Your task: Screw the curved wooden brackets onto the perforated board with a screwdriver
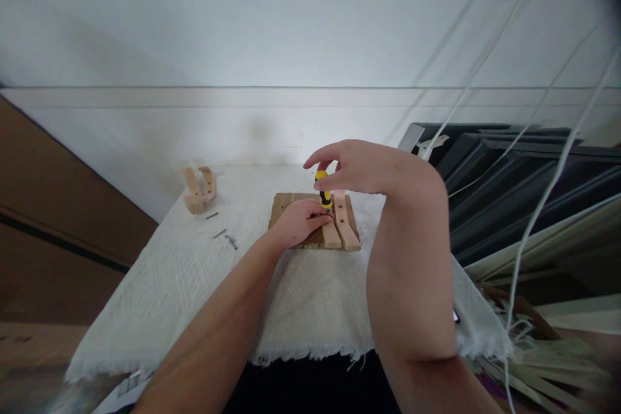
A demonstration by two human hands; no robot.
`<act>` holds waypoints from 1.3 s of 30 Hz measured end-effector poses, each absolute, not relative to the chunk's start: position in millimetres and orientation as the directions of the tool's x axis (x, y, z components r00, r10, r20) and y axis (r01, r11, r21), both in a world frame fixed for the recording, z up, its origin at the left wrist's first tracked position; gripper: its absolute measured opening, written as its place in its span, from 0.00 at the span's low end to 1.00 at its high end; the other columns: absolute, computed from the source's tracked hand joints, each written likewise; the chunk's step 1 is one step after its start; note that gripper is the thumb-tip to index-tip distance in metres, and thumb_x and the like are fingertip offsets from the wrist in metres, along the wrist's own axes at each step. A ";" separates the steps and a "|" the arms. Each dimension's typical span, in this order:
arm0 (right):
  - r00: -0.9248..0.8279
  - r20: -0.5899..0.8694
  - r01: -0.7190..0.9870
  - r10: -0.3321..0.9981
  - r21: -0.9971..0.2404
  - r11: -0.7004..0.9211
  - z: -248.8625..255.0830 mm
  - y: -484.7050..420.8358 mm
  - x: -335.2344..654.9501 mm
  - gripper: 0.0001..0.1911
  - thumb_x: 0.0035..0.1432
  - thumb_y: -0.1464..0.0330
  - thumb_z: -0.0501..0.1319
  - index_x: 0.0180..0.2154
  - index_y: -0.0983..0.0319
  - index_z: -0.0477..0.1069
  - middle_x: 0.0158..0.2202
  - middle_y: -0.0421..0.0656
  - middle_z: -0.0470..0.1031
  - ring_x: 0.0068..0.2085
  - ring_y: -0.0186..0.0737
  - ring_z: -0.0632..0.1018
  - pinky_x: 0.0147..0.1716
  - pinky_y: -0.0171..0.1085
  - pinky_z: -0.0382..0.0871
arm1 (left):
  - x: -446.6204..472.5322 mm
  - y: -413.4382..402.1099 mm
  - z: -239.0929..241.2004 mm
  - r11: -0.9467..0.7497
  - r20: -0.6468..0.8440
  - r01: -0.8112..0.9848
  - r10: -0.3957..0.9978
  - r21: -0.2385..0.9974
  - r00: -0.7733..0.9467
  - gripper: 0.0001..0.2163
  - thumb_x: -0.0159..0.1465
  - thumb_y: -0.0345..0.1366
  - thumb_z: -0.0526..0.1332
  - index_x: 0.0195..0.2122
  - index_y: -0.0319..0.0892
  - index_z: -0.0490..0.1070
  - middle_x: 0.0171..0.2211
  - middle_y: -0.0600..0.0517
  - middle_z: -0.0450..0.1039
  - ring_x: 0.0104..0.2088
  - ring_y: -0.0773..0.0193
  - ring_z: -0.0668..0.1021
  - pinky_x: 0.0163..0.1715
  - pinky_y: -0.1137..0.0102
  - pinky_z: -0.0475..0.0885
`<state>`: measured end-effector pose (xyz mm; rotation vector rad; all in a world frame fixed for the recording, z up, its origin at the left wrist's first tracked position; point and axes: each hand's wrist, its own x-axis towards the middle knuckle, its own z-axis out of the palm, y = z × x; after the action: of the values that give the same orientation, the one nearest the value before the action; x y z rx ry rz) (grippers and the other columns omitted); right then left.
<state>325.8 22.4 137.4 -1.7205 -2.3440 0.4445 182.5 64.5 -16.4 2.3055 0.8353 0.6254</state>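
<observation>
A small wooden board [283, 204] with curved wooden strips [345, 225] on it lies on a white cloth [242, 284]. A short yellow-and-black screwdriver [324, 193] stands upright on it. My right hand [361, 167] pinches the screwdriver's yellow top with thumb and fingers. My left hand [301, 221] rests on the board with its fingers closed by the screwdriver's tip; what it pinches there is too small to make out.
Two joined curved wooden pieces [198, 190] lie at the cloth's far left, with a few loose screws [224, 234] near them. Dark framed panels [524, 181] and white cords [543, 194] crowd the right. A white wall rises behind, brown cardboard [58, 207] at left.
</observation>
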 end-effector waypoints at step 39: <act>-0.142 -0.014 0.930 0.990 -0.345 0.128 136.2 23.0 334.4 0.12 0.51 0.65 0.63 0.38 0.62 0.76 0.26 0.42 0.77 0.27 0.37 0.75 0.27 0.36 0.63 | 181.8 62.6 -16.4 -0.501 0.162 0.437 0.775 0.747 0.611 0.08 0.60 0.38 0.62 0.36 0.39 0.77 0.31 0.52 0.76 0.30 0.66 0.74 0.34 0.71 0.66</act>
<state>334.4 23.0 136.2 -1.8983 -2.1841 0.4027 181.8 62.6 -16.4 2.1592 0.9495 0.6437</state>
